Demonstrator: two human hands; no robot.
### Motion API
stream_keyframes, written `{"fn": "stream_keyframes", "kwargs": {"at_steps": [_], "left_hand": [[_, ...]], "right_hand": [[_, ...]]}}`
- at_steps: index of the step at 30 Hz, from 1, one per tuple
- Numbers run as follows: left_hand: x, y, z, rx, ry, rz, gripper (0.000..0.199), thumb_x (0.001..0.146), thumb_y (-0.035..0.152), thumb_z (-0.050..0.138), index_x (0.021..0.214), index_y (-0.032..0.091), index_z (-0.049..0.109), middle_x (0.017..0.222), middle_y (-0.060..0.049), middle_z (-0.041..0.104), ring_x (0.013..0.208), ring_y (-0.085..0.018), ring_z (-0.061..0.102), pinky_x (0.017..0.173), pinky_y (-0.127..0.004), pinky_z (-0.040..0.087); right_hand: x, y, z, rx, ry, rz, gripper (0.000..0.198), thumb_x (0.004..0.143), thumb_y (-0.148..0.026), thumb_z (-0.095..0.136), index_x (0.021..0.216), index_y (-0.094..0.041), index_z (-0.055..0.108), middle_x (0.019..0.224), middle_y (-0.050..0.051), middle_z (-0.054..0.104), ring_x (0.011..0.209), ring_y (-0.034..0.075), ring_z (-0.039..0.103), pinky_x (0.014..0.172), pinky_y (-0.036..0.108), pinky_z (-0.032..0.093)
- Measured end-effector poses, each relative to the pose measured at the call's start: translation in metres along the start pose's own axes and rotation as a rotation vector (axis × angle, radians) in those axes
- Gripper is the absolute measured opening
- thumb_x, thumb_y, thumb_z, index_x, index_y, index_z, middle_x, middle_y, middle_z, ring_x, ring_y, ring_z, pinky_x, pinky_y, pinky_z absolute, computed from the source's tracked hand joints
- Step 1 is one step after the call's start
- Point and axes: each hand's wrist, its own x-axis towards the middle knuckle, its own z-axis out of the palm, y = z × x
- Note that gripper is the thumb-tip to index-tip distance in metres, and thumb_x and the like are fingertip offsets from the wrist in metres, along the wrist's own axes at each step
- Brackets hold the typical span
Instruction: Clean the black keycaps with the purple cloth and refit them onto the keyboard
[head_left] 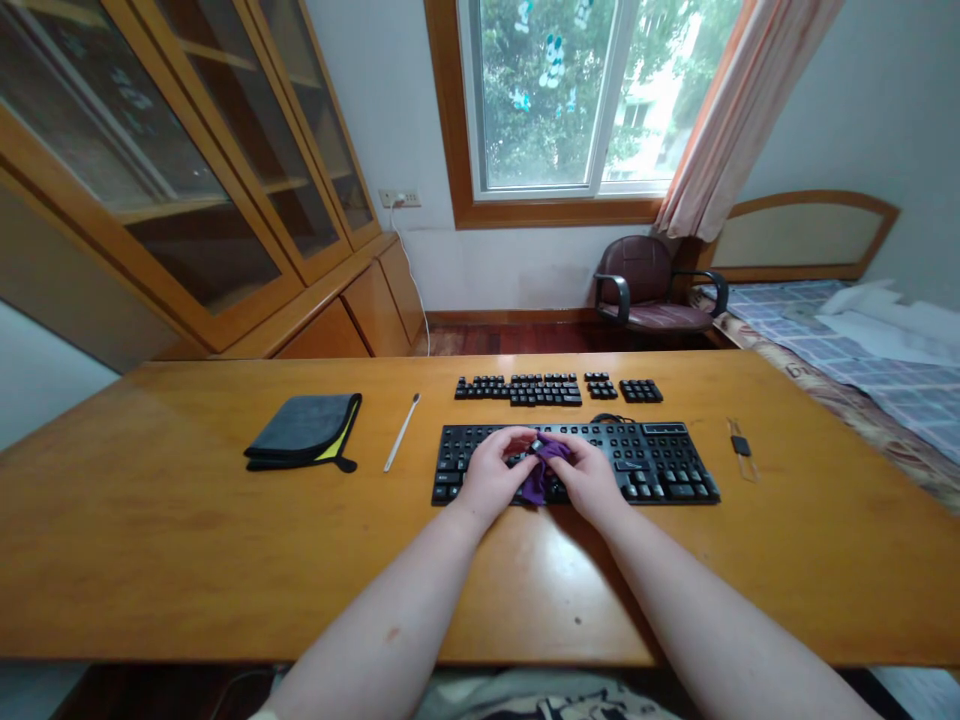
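Observation:
Over the middle of a black keyboard [664, 460], my two hands meet. My left hand [491, 468] is closed on a small dark keycap [535, 446], pinched between thumb and fingers. A crumpled purple cloth [535, 488] is gripped in my right hand [591, 478] and presses against the keycap. Much of the keyboard has bare switches where keycaps are off, while caps still sit at its lower left and right parts. Behind it, loose black keycaps [546, 390] lie in grouped rows. My fingers hide part of the keyboard's centre.
On the left lie a folded grey cloth [300, 425] with black edging and a thin white brush [402, 433]. A wire keycap puller [741, 446] with a black middle lies at the right. The wooden table's [225, 560] front edge is near my body. Beyond stands a chair [649, 285].

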Motion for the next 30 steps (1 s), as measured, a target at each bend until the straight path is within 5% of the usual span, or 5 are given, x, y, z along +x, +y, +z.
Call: {"fn": "stream_keyframes", "kwargs": {"at_steps": [11, 30], "left_hand": [[-0.004, 0.001, -0.001, -0.104, 0.025, -0.008, 0.025, 0.068, 0.015, 0.068, 0.093, 0.017, 0.066, 0.090, -0.006, 0.068, 0.083, -0.017, 0.065, 0.081, -0.032, 0.054], [-0.008, 0.004, 0.002, 0.029, 0.033, 0.023, 0.023, 0.069, 0.016, 0.068, 0.092, 0.019, 0.069, 0.090, -0.004, 0.070, 0.079, -0.015, 0.067, 0.078, -0.029, 0.055]], "right_hand": [[0.000, -0.003, -0.006, 0.119, -0.091, -0.028, 0.023, 0.070, -0.025, 0.064, 0.092, -0.023, 0.071, 0.091, 0.004, 0.069, 0.085, 0.020, 0.062, 0.077, 0.034, 0.049], [-0.003, -0.009, -0.004, 0.083, 0.048, 0.068, 0.011, 0.068, -0.028, 0.065, 0.072, -0.018, 0.069, 0.073, 0.003, 0.067, 0.071, 0.018, 0.060, 0.070, 0.031, 0.045]]}}
